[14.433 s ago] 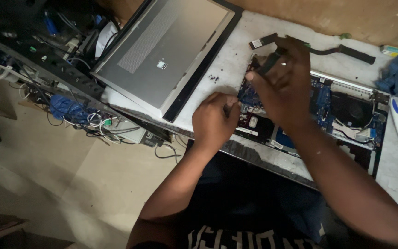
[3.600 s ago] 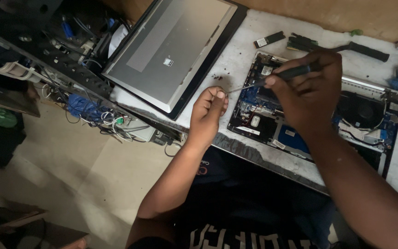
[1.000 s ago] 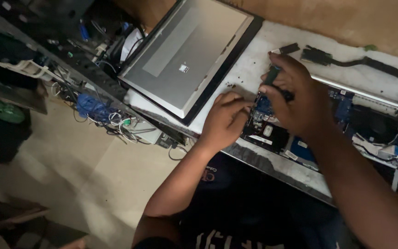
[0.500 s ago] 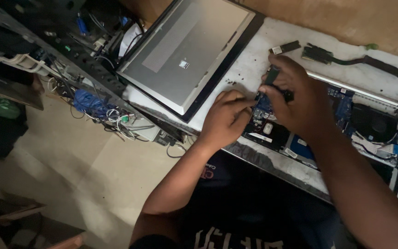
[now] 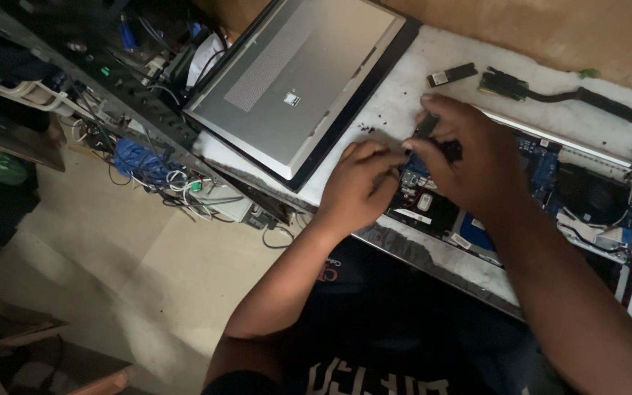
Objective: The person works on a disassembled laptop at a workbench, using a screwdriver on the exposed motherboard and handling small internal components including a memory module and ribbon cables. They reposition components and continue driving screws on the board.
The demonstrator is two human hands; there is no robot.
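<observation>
Head view, both hands (image 5: 418, 172) pinched on dark tool (image 5: 433, 139), prob. screwdriver, at opened laptop's (image 5: 587, 197) left edge.

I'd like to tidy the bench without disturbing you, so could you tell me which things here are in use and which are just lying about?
In use:
opened laptop base
dark screwdriver
left hand
right hand

Lying about:
grey laptop lid panel
heat pipe assembly
small memory stick module
cable tangle

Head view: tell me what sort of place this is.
Probably an electronics repair bench: an opened laptop with its circuit board bare under both hands, a removed grey cover panel beside it, and tangled cables on the left.
</observation>
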